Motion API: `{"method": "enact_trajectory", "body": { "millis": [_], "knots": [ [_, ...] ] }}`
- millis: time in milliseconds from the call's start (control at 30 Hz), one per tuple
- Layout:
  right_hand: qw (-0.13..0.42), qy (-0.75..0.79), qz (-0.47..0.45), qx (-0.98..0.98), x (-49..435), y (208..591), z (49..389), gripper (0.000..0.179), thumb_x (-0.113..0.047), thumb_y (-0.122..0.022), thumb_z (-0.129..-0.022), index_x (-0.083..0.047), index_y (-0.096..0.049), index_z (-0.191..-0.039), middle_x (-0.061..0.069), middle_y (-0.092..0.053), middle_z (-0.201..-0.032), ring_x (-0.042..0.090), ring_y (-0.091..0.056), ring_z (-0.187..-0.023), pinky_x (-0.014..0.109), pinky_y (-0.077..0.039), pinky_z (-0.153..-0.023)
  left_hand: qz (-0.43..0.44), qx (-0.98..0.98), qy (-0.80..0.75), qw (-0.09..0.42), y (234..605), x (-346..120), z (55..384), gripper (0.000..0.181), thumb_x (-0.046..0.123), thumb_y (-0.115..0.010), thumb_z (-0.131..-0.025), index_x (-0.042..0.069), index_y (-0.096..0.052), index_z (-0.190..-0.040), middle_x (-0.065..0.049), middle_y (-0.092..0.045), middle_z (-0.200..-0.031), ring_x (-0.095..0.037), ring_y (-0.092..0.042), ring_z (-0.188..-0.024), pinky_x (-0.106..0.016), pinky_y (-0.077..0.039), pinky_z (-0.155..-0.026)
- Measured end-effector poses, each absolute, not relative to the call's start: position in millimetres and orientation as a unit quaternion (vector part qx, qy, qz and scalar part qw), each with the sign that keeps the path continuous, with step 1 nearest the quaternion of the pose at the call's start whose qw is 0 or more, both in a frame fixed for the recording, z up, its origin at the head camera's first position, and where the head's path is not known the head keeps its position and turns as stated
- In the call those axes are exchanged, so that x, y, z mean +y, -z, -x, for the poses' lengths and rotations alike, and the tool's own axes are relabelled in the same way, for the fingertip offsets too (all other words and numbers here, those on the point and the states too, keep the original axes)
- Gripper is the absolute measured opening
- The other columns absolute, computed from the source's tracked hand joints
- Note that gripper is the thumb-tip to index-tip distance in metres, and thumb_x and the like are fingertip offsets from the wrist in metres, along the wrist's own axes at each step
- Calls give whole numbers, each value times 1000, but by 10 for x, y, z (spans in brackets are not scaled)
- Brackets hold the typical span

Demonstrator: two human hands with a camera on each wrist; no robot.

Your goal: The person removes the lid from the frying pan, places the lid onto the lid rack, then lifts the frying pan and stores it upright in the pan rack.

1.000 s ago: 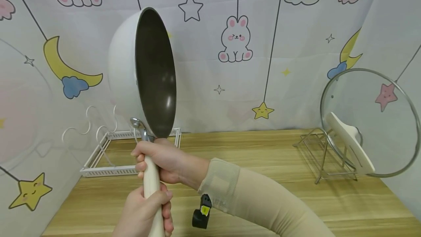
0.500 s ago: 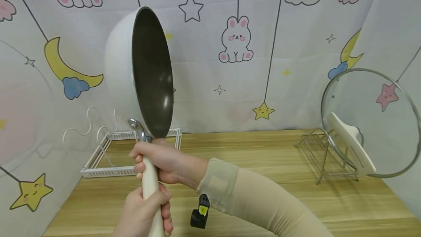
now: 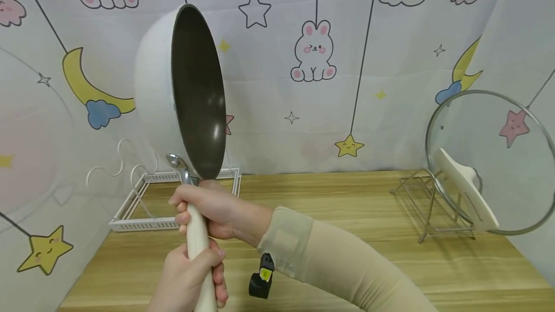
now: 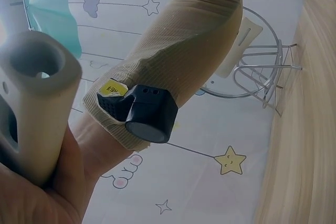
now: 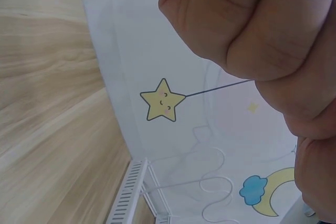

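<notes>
A white wok (image 3: 153, 81) with a dark inside is held upright on its side above the wooden tabletop, its opening turned to the right. My right hand (image 3: 210, 211) grips the top of its cream handle (image 3: 197, 237), just below the metal joint. Lower on the same handle, my left hand (image 3: 188, 273) wraps round with the thumb across the front. In the left wrist view the handle's hollow end (image 4: 39, 61) sticks out close to the camera. Curled fingers (image 5: 252, 30) of the right hand fill the upper right of the right wrist view.
A white wire rack (image 3: 145, 225) with wavy dividers stands behind the wok at the left. On the right, a metal stand (image 3: 427, 206) holds a glass lid (image 3: 516, 177) and a cream flat-edged piece (image 3: 466, 191). A cartoon-printed curtain (image 3: 269, 85) closes off the back.
The wok has shifted slightly left and up against the curtain. Both hands keep their grip on the handle.
</notes>
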State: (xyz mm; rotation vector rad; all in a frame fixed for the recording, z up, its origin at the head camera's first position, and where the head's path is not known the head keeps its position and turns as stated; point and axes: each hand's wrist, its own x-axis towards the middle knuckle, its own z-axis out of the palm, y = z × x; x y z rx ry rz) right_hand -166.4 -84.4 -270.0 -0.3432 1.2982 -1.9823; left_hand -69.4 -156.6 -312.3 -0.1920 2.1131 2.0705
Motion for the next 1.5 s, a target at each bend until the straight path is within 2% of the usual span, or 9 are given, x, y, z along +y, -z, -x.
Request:
{"method": "enact_trajectory", "body": {
  "millis": [433,867,1500],
  "knots": [
    [374,768,127,504,-895,2671,1662,25,-5,-51,-81,-11,-45,-58,-3,-39,-52,6,-39,-46,19,-43,-46,76,717,-690,68,3126,-1593,688,17,17,-58,-87,4,-48,-83,-2,-53,-52,-22,-59,-42,-39,-52,-46],
    [373,766,130,508,-940,2669,1658,27,-5,-52,-82,-11,-45,-55,-3,-40,-53,7,-41,-44,19,-44,-45,86,708,-697,81,3122,-1639,677,18,20,-59,-87,6,-48,-83,-1,-53,-53,-21,-59,-44,-39,-53,-49],
    [376,758,140,514,-1025,2653,1648,30,-7,-52,-82,-9,-45,-53,-2,-40,-52,9,-43,-43,20,-44,-44,99,709,-696,55,3122,-1678,655,18,18,-59,-88,6,-47,-84,-3,-53,-53,-22,-58,-43,-40,-53,-48]
  ]
}}
